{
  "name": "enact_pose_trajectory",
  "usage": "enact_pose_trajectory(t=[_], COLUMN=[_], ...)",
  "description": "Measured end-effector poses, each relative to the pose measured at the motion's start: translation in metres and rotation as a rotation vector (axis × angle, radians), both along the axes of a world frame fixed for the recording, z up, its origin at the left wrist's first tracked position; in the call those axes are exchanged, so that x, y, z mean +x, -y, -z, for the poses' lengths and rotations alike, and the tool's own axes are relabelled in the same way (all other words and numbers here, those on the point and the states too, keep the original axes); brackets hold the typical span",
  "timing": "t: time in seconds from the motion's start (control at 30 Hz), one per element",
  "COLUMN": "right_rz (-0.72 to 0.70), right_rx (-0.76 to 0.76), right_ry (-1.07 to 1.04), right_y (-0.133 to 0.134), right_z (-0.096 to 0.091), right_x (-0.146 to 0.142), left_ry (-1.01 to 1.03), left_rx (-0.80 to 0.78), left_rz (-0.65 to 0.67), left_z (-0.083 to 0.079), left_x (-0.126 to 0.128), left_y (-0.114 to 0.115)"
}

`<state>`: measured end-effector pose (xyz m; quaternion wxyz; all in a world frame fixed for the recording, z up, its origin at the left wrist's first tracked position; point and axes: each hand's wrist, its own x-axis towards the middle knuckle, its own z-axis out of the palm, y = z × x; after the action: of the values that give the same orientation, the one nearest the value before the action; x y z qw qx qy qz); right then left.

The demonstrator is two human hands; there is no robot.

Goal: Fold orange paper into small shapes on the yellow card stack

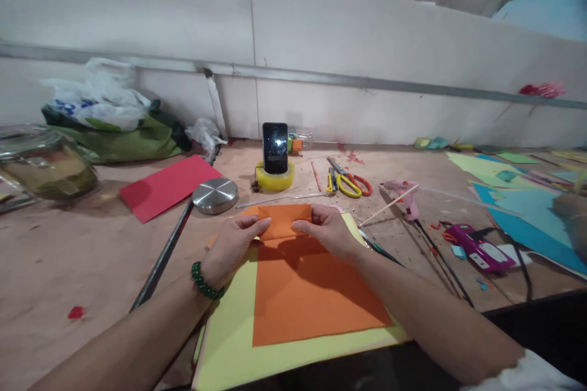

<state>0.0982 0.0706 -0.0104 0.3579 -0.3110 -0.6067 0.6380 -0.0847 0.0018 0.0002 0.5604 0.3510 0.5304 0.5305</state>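
Note:
An orange paper sheet (312,293) lies on a larger yellow sheet (238,342) in front of me. Its far edge is folded over toward me into a strip (284,220). My left hand (233,244) pinches the left end of that folded strip, thumb on top, with a green bead bracelet (205,281) at the wrist. My right hand (328,232) pinches the right end of the strip the same way. Both hands press the fold against the sheet.
Behind the paper stand a phone (275,148) in a yellow tape roll (275,178), a steel lid (214,195), a red sheet (167,186), a metal ruler (161,259) and scissors (343,182). Right: glue guns (477,249), blue and green papers (527,214). Left: glass jar (46,165), bags (110,116).

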Motion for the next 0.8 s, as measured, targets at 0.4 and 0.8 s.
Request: enact_pose_trajectory(t=[0.4, 0.8], right_rz=[-0.012, -0.053], right_rx=[-0.039, -0.086], right_ry=[0.001, -0.024], right_y=[-0.0064, -0.0040], right_z=[0.0034, 0.0008], right_x=[0.0008, -0.0003], left_ry=[-0.031, 0.013], left_rx=[-0.013, -0.010], left_rz=[0.029, 0.028], left_z=[0.0048, 0.0008], left_x=[-0.0034, -0.0002], left_y=[-0.0008, 0.0006])
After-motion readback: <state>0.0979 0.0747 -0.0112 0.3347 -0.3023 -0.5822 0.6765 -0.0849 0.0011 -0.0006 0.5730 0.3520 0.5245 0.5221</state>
